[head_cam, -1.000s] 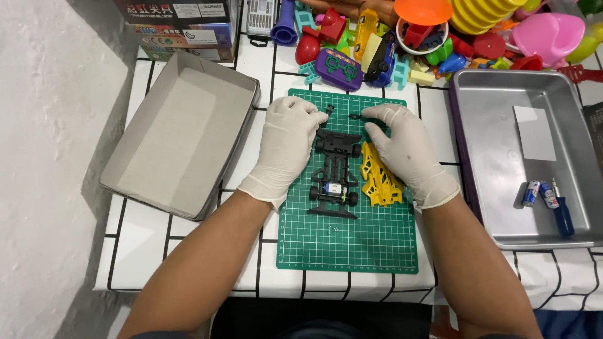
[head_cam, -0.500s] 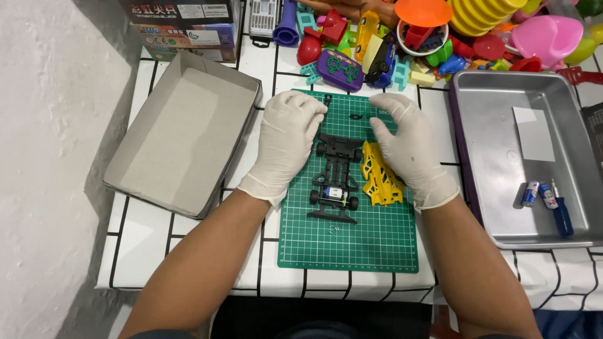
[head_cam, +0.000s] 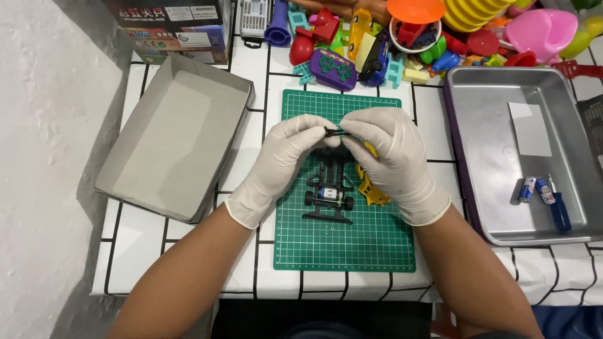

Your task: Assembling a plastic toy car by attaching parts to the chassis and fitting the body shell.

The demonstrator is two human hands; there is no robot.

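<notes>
Pinching small black part (head_cam: 334, 132) between both gloved hands, above toy chassis (head_cam: 329, 188).

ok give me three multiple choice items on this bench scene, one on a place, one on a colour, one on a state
1. Where does the black toy car chassis lie?
A. on the green gridded cutting mat
B. in the grey cardboard box
C. in the silver metal tray

2. What colour is the flat plastic part beside the chassis?
A. red
B. yellow
C. white

3. How is the small black piece held?
A. by the left hand alone
B. lying loose
C. pinched between both gloved hands, right hand too

Answers: A, it sits on the mat; B, it is plainly yellow; C, both hands' fingertips meet on it.
</notes>
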